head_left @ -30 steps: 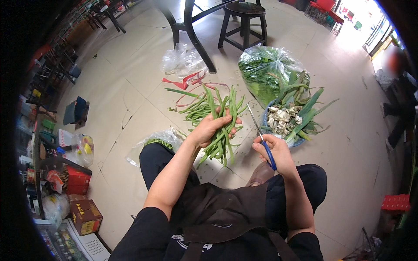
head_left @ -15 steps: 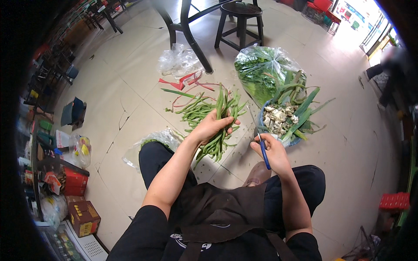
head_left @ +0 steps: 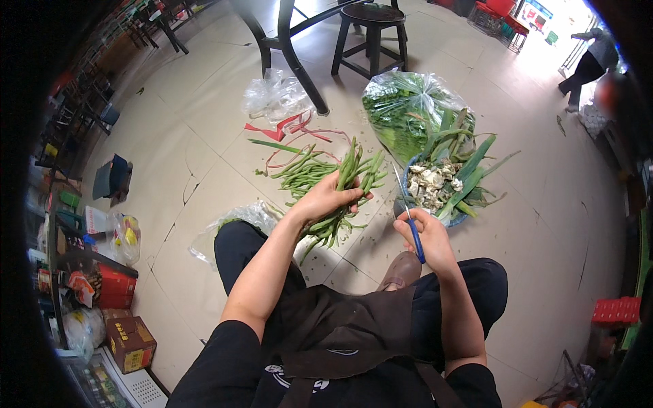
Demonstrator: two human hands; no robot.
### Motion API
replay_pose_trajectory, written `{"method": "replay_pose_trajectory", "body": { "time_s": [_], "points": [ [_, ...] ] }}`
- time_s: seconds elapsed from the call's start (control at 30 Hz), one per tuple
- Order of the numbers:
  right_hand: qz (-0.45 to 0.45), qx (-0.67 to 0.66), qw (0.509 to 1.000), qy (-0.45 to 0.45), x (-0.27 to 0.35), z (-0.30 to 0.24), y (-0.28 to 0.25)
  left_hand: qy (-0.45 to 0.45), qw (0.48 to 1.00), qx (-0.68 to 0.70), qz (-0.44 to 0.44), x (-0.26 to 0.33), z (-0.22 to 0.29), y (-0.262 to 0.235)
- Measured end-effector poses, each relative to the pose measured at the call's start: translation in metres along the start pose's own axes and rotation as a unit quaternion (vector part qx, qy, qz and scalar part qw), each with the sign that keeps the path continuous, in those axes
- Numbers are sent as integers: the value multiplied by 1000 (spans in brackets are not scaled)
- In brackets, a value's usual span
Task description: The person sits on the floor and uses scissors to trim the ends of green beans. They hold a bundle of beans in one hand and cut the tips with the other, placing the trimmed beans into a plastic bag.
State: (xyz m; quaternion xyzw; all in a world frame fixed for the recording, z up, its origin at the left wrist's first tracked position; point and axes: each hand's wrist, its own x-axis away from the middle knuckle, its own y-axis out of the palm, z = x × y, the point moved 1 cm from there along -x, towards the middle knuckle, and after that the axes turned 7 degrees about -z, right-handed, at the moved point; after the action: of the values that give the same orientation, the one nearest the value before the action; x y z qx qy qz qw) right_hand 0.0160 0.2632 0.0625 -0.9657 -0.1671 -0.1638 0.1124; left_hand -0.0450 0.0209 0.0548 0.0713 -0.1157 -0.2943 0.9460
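Note:
A bunch of long green beans (head_left: 350, 165) is gripped in my left hand (head_left: 328, 198), the pods sticking up past my fingers and hanging below them. Under and behind it, more green beans (head_left: 299, 178) lie heaped on the floor. My right hand (head_left: 430, 239) is closed around blue-handled scissors (head_left: 417, 245), whose thin blades point up and away from me. Just beyond those blades stands a blue basin (head_left: 407, 185) filled with pale, crumbly scraps (head_left: 430, 187) and long green leaves (head_left: 476, 173).
Behind the basin lies a clear bag of leafy greens (head_left: 408, 115). Red ribbon (head_left: 275, 132) and an empty-looking plastic bag (head_left: 275, 95) lie beyond the beans, near a dark stool (head_left: 373, 17). Another plastic bag (head_left: 204, 243) sits by my left knee. Boxes (head_left: 130, 343) stand far left.
My left hand has tilted the bean bunch slightly. The scissors have shifted a little to the right. At the far right, a person by the doorway has moved farther off.

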Motion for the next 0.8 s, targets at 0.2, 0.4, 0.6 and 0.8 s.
{"method": "replay_pose_trajectory", "body": {
  "time_s": [0.2, 0.4, 0.6, 0.8],
  "points": [
    [-9, 24, 999, -28, -3, 6, -2, -8, 997, -79, -22, 2, -3, -1],
    [-14, 45, 998, -33, 0, 2, -3, -34, 985, -154, -68, 8, 10, 4],
    [-12, -15, 1000, 6, 6, -10, -1, -18, 994, -96, -44, 7, -3, -5],
    [-66, -40, 997, 8, 2, -1, -7, 23, 995, -44, -92, 7, -2, -9]
  ]
}}
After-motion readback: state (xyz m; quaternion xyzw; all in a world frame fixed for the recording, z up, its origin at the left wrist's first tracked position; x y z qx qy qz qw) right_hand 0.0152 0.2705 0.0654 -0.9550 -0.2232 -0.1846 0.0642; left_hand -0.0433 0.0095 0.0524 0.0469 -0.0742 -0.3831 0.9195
